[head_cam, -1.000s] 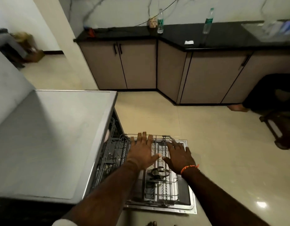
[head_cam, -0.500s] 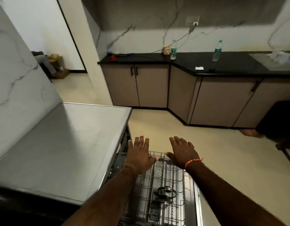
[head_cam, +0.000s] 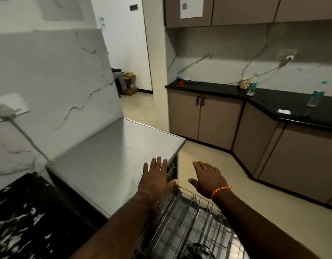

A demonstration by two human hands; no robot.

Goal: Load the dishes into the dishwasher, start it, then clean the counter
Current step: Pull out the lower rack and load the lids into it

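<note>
Steel dishwasher top (head_cam: pixel 113 156): grey, flat, set against a marble wall.
Rack (head_cam: pixel 189 221): wire dishwasher rack pulled out below the hands, over the open door; a round metal piece (head_cam: pixel 200 249) lies in it near the bottom edge.
Left hand (head_cam: pixel 156 180): fingers straight and spread, holding nothing, above the rack's far corner beside the dishwasher edge.
Right hand (head_cam: pixel 208 178): flat, fingers relaxed, holding nothing; an orange thread (head_cam: pixel 220 190) circles the wrist.
Desk (head_cam: pixel 273 101): black, far right, carrying two plastic bottles (head_cam: pixel 316 94).

black counter (head_cam: pixel 269 99) | two water bottles (head_cam: pixel 252 86), white paper (head_cam: pixel 283 111)
</note>
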